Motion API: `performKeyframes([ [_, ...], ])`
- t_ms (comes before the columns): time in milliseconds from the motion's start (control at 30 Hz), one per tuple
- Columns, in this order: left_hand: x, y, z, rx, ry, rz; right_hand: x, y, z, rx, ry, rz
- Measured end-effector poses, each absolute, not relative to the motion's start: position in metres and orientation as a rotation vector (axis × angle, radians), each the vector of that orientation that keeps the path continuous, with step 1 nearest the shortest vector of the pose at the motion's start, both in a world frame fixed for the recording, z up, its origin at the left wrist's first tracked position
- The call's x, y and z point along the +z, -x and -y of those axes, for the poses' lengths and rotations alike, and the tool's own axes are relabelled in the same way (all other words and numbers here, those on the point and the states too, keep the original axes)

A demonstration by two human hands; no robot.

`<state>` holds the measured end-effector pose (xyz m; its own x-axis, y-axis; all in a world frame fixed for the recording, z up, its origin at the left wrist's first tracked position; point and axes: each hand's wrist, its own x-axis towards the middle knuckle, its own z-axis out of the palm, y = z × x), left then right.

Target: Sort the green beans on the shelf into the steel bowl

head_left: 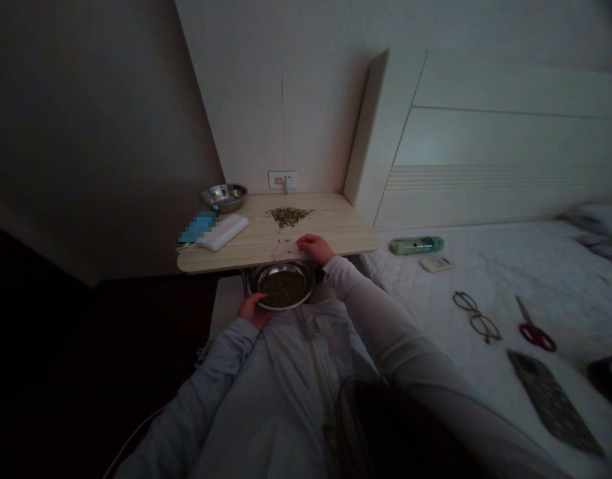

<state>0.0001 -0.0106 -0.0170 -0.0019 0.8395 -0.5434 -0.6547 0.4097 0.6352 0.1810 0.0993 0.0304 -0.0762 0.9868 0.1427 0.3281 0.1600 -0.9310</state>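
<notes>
A metal bowl with green bits in it rests at my lap, just below the front edge of a small wooden table. My left hand grips the bowl's left rim, thumb over the edge. My right hand is at the table's front edge, fingers pressed together above the bowl; whatever is between them is too small to make out. A few dark bits lie on the wood beside its fingertips. Farther back on the table is a loose pile of small green-brown pieces.
A second metal bowl, a white power bank and a blurred blue item occupy the table's left side. On the bed at right lie a green bottle, glasses, red-handled scissors and a phone.
</notes>
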Motion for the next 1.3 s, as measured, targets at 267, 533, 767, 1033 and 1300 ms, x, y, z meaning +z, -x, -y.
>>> performKeyframes([
  [267, -0.016, -0.001, 0.012, 1.181, -0.232, -1.012, 0.036, -0.183, -0.099, 0.976, 1.288, 1.524],
  [533, -0.015, -0.001, 0.013, 1.168, -0.242, -1.023, 0.035, -0.204, -0.109, 0.904, 1.312, 1.401],
  [767, -0.02, 0.001, 0.011, 1.162, -0.245, -1.022, 0.031, -0.206, -0.11, 0.866, 1.322, 1.402],
  [1033, -0.017, 0.001, 0.012, 1.157, -0.255, -1.006, 0.03, -0.206, -0.108, 0.85, 1.326, 1.444],
  [1300, -0.018, 0.001, 0.012, 1.15, -0.261, -0.991, 0.026, -0.207, -0.111, 0.819, 1.355, 1.427],
])
